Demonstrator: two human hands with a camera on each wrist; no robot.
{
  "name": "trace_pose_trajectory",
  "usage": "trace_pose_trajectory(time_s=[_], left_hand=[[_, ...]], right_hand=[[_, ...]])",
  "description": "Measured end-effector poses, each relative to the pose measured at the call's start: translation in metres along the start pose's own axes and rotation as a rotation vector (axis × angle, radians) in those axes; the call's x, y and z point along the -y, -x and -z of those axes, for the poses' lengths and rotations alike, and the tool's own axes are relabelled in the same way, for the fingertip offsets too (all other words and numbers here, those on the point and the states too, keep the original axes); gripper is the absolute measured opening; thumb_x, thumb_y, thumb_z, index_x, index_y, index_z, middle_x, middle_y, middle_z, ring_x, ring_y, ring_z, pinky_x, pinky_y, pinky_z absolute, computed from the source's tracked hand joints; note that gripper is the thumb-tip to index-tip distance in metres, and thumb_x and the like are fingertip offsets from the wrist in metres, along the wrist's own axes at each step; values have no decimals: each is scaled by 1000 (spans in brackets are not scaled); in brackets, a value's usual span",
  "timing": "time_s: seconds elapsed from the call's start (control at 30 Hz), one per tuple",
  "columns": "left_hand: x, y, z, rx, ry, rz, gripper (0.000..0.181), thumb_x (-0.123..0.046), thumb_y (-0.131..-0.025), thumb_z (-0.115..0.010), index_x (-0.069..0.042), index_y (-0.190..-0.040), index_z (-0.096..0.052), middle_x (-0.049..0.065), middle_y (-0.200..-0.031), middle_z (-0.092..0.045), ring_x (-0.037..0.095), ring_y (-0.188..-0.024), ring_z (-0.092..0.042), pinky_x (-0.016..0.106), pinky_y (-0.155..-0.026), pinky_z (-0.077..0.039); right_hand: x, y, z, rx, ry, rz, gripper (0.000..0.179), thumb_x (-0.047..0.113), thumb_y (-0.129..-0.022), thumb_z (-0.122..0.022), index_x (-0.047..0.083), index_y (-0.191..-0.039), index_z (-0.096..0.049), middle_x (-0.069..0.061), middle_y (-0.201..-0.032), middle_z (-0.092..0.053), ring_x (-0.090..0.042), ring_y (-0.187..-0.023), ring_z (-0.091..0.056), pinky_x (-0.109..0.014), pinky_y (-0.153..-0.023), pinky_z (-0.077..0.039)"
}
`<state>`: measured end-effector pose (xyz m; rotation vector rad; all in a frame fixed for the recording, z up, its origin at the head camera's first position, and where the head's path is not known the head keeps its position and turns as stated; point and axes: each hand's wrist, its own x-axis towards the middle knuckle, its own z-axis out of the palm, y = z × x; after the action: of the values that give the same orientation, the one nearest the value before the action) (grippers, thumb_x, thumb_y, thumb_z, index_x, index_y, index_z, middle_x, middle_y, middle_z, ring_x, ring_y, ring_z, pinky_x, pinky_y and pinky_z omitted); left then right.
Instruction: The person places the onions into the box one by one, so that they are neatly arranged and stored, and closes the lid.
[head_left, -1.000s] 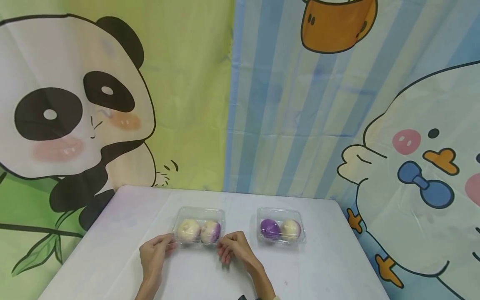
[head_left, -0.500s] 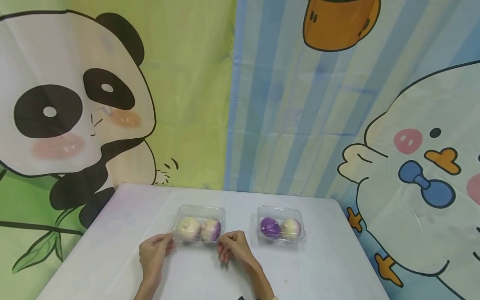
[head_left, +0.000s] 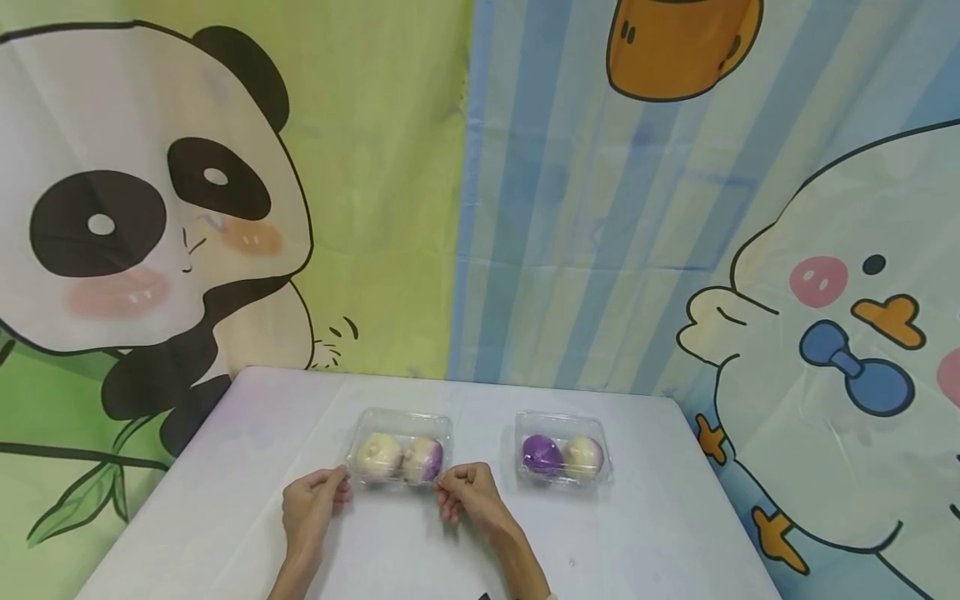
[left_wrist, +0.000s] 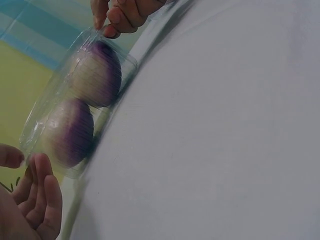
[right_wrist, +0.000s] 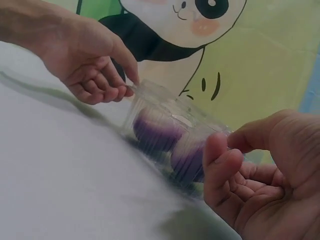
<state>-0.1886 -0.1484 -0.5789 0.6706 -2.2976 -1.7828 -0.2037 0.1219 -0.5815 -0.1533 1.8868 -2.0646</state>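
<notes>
A clear plastic clamshell box (head_left: 402,423) sits at the left on the white table, its lid down. Inside lie two purple-and-white turnips, a paler one (head_left: 378,457) and one with a purple side (head_left: 423,460). My left hand (head_left: 310,510) pinches the box's near left corner between thumb and fingertips. At the near right corner, my right hand (head_left: 474,500) pinches the rim the same way, its other fingers curled below. The right wrist view shows both the left hand (right_wrist: 92,65) and the right hand (right_wrist: 265,175) at the lid's edge.
To the right stands a second clear box (head_left: 562,422), holding a deep purple turnip (head_left: 542,455) and a pale one (head_left: 582,458). A printed cloth backdrop (head_left: 390,183) hangs behind the far edge of the white table (head_left: 637,533).
</notes>
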Motion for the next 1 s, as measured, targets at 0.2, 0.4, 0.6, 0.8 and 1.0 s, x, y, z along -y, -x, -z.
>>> trace_pose_trajectory(time_s=[0.2,0.4,0.6,0.8,1.0], left_hand=[[1,1,0,40,-3,10,33,-24,-105,-65,7,-109,-76,2,-77,-80,11,-66,-73,19,-60,-62],[4,-1,3,99,-15,6,34,-24,-107,-62,7,-111,-75,2,-78,-80,11,-68,-73,18,-61,-62],[5,-5,4,128,-44,-22,31,-22,-108,-61,6,-107,-75,0,-76,-78,11,-69,-72,18,-61,-61],[5,-5,4,134,-23,-32,29,-18,-109,-61,7,-108,-74,2,-78,-77,10,-70,-70,18,-63,-60],[2,-4,3,127,13,-51,27,-15,-108,-62,8,-105,-74,6,-80,-77,10,-68,-70,18,-64,-62]], right_hand=[[-3,1,0,-11,-11,38,34,9,-102,-66,-25,-107,-67,5,-69,-68,-3,-50,-61,-12,-45,-51],[-4,0,-1,-18,-35,19,33,7,-102,-67,-26,-105,-66,2,-69,-68,-4,-50,-61,-13,-43,-51],[-4,-1,-1,-20,-38,11,32,8,-101,-68,-24,-102,-67,1,-68,-68,-5,-49,-60,-14,-43,-50],[-7,-2,0,-7,-34,41,33,10,-102,-67,-23,-102,-67,5,-67,-68,-3,-49,-61,-12,-44,-50],[-6,-1,0,1,-35,57,33,11,-103,-66,-21,-103,-68,6,-68,-68,-3,-50,-61,-12,-44,-51]])
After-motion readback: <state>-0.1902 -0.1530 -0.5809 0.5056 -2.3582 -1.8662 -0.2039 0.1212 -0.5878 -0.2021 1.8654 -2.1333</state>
